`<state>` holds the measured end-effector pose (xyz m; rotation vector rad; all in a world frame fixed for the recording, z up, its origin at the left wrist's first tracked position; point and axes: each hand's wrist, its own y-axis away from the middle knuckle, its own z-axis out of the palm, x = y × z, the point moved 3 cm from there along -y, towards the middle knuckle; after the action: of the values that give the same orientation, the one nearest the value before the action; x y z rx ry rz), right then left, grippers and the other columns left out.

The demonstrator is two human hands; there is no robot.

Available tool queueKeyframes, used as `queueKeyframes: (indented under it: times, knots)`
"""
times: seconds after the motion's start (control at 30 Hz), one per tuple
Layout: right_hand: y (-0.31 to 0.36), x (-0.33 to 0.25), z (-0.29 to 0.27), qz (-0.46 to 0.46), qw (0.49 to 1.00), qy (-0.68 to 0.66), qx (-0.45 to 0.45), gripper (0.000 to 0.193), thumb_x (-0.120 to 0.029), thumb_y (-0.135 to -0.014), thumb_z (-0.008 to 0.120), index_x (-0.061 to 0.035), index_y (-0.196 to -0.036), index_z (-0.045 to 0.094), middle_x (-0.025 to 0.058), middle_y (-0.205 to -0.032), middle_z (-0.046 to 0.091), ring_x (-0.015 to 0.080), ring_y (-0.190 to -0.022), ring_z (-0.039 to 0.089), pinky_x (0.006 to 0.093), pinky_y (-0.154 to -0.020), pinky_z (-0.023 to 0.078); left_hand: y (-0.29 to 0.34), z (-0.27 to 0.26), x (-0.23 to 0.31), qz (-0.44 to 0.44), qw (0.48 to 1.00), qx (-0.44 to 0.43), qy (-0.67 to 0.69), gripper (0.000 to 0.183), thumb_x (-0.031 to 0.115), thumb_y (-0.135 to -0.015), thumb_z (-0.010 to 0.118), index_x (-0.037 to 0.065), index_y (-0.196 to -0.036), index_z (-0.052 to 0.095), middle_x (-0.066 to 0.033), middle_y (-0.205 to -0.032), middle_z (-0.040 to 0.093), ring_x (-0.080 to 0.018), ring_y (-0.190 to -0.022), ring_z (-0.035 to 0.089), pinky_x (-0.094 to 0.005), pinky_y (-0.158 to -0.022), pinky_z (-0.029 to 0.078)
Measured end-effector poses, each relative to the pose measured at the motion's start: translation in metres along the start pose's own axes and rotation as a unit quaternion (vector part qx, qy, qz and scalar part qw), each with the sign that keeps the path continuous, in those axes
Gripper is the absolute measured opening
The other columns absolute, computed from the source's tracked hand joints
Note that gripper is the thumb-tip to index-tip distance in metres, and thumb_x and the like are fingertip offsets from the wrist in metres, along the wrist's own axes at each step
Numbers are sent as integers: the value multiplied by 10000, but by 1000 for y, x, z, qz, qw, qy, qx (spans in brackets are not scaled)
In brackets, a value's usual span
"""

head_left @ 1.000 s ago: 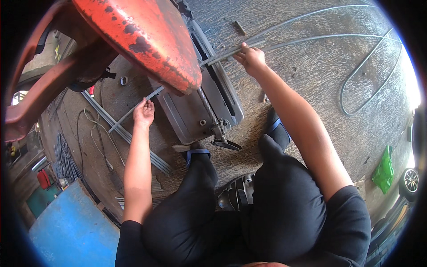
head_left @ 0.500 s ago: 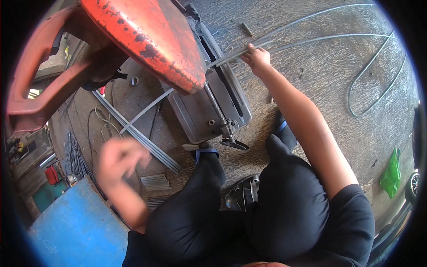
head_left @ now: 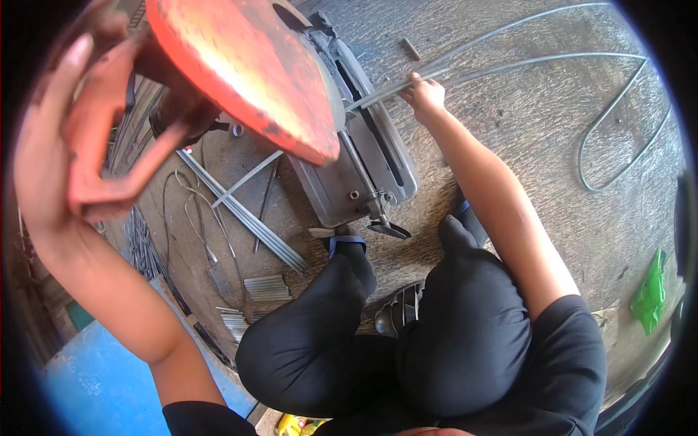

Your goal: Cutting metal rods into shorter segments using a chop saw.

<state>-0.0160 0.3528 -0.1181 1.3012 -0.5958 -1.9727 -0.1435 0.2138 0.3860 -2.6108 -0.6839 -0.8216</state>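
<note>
A cut-off saw with a worn red guard (head_left: 240,65) stands ahead of me on a grey metal base (head_left: 327,189). My left hand (head_left: 51,152), blurred, is at its red handle (head_left: 91,163), apparently gripping it; one finger points up along it. Long thin metal rods (head_left: 502,67) come from the right and run into the saw's vise. Around them, just right of the base, my right hand (head_left: 423,96) is closed. A straight length of rod (head_left: 247,178) sticks out on the saw's far left side. The guard hides where the disc meets the rods.
Several straight rods (head_left: 254,221) lie left of the base, with short cut pieces (head_left: 266,288) nearer me. A blue panel (head_left: 102,378) is at lower left. On the right lies a green plastic bag (head_left: 648,294). The rods loop widely across the floor. My feet flank the base's near end.
My left hand has risen from above the floor rods to the saw handle. The handle and guard have shifted right in view and look tilted. My right hand keeps hold of the rods.
</note>
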Motion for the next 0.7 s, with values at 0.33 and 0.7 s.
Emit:
queueKeyframes:
  times: [0.33,0.7]
  knots:
    - [3,-6,-8,-13,1000,-9,8,207,-108,-924,571,85,-988,529,156,-892,598,259,-765,648,387,-677,619,134,112,11,183,940,-218,-190,154,86,-745,675,45,-893,672,-82,-803,665,-230,-719,616,-354,-672,439]
    - [11,-10,-9,-6,999,28,26,238,-133,-929,571,96,-991,549,162,-887,625,256,-775,667,365,-659,616,185,169,-13,244,912,-244,-220,162,164,-762,695,80,-899,685,3,-768,642,-164,-646,581,-310,-577,388]
